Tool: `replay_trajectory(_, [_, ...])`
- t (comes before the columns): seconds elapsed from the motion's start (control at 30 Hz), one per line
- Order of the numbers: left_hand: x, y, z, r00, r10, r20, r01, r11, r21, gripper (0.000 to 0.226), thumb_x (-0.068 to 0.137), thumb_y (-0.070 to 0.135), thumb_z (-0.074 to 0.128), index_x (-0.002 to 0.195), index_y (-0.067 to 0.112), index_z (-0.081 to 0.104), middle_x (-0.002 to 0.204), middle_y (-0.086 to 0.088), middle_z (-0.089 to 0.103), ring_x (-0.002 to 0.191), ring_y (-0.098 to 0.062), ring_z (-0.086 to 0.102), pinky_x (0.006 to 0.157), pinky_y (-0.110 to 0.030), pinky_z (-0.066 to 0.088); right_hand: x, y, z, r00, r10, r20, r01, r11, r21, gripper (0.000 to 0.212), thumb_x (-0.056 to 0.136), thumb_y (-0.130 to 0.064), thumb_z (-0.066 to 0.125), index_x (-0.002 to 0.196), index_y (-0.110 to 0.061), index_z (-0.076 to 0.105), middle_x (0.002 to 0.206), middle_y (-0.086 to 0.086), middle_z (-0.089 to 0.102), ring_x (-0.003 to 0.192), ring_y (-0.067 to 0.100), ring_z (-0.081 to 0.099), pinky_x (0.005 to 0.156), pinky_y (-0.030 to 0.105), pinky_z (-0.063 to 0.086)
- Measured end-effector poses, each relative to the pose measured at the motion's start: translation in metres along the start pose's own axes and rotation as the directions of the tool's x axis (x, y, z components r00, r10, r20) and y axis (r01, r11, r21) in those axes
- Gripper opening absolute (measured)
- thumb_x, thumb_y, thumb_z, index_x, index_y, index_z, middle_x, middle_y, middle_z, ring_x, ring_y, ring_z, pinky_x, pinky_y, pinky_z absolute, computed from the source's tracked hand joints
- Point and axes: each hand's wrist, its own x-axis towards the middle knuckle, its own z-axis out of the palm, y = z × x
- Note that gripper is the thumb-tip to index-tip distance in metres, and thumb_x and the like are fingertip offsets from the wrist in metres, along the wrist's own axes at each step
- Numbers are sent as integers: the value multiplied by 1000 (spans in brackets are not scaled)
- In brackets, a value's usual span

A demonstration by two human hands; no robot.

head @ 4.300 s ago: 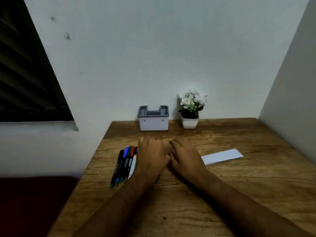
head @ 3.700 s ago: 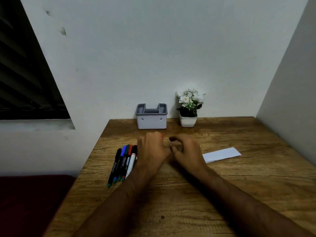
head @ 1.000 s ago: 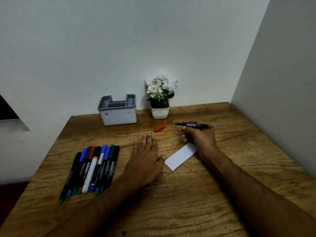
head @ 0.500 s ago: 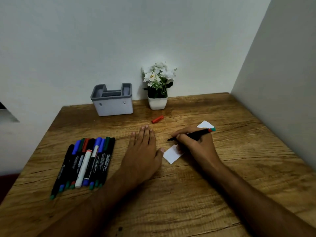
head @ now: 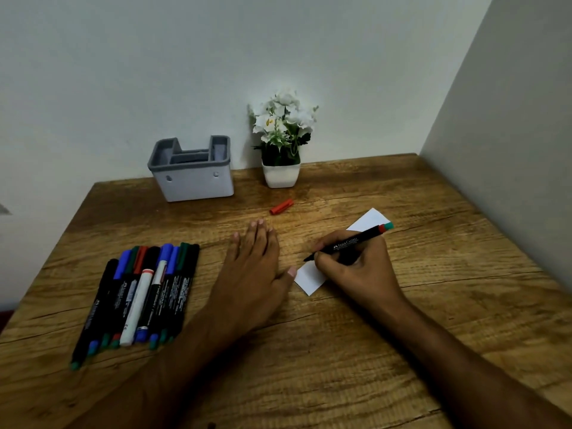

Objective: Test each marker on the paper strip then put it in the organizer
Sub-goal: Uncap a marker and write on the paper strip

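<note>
The right hand (head: 356, 267) is pinching a slim black marker with a red-and-teal end band (head: 349, 242) in a writing grip, fingers curled around the barrel, and is resting on top of a white rectangular paper strip (head: 309, 278). The uncapped tip is pointing left and down, touching or nearly touching the strip's near end; whether it is leaving a mark cannot be told. Half a second ago the marker was lying flatter across the knuckles with its tip above the strip; now it is angling lower and the hand has shifted slightly toward the strip's near end. The strip is lying diagonally, its far corner showing beyond the marker's tail, its middle hidden under the hand. The left hand (head: 250, 274) is lying flat on the wooden plank-grain surface (head: 433, 305), fingers spread loosely and the thumb tip touching the strip's near left edge, much as it was before. A small red marker cap (head: 281, 206) is lying on the surface beyond the hands, in the same spot as earlier. A row of capped markers in black, blue, green, red and white (head: 139, 292) is lying side by side to the left, unchanged. The grey-rimmed white plastic organizer (head: 193, 174) is standing at the back against the wall, beside a white pot of white artificial flowers (head: 281, 144).
</note>
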Motion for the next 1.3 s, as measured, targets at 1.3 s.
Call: replay_trajectory(1.3, [-3, 1, 2, 1000, 11, -11, -10, 996, 91, 76, 100, 56, 13, 158, 10, -9, 165, -11, -18, 151, -21, -22, 124, -44, -9, -6, 2, 5, 980, -143, 137, 167, 969, -184, 12, 75, -29, 72, 76, -18, 76, 74, -11, 73, 74, 6, 71, 66, 30, 59])
